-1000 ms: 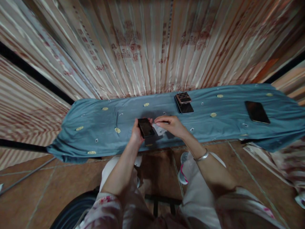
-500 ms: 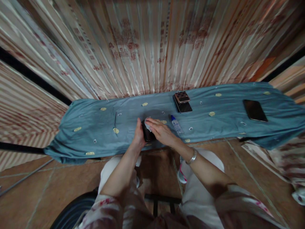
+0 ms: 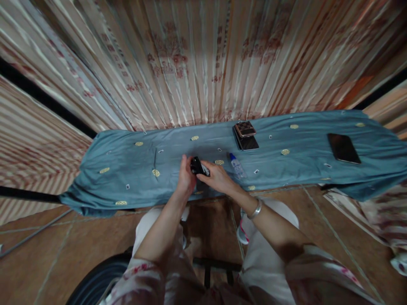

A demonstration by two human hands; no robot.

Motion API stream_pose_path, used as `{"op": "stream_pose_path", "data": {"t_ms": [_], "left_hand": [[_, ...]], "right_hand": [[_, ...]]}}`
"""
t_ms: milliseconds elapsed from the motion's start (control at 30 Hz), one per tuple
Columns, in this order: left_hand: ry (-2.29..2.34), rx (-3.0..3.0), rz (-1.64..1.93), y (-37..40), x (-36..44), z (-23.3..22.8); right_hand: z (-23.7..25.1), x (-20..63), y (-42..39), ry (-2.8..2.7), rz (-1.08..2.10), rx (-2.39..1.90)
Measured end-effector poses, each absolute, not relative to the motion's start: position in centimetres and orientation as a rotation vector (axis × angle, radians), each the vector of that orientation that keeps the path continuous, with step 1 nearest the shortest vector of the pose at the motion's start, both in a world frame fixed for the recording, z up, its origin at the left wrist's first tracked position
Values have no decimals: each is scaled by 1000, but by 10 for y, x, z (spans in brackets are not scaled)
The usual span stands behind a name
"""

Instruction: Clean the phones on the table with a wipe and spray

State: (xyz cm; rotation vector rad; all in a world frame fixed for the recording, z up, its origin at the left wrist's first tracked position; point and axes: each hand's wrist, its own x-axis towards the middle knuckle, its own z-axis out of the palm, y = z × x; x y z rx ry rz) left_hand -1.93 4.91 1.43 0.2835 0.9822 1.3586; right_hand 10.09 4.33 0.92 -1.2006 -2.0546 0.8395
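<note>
A black phone (image 3: 197, 165) is gripped between both hands above the near edge of the bench (image 3: 127, 169), which is draped in a blue-grey cloth dotted with small gold medallions. The left hand (image 3: 186, 180) is closed around the phone's left side, with the thumb raised beside it, and the right hand (image 3: 216, 178) is closed on its right side, where a small white wipe (image 3: 205, 170) is pinched against the phone; how much of the wipe lies under the fingers cannot be told. A metal bangle (image 3: 256, 208) is worn on the right wrist. Just to the right of the phone, a small clear spray bottle with a blue cap (image 3: 237, 165) is lying on its side on the cloth. Beyond the phone and to its right, near the far edge, a dark phone with a checkered case resting on top (image 3: 245, 134) is seen. Well to the right of the held phone, another black phone (image 3: 343, 148) lies flat and alone. Behind the bench, a pleated patterned curtain (image 3: 203, 63) is hung.
</note>
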Motion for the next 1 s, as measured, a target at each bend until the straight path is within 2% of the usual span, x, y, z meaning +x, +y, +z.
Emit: {"op": "stream_pose_path", "data": {"t_ms": [167, 367, 733, 1000], "left_hand": [[1039, 338, 1559, 51, -20, 10], [968, 593, 1459, 51, -29, 8], [1171, 873, 1552, 57, -38, 5], [1220, 870, 1492, 55, -33, 4]], "right_hand": [[10, 103, 48, -1917, 895, -1318], [-2, 110, 62, -1697, 1010, -1182], [8, 119, 65, -1655, 808, -1143], [7, 114, 74, -1417, 877, -1096]]}}
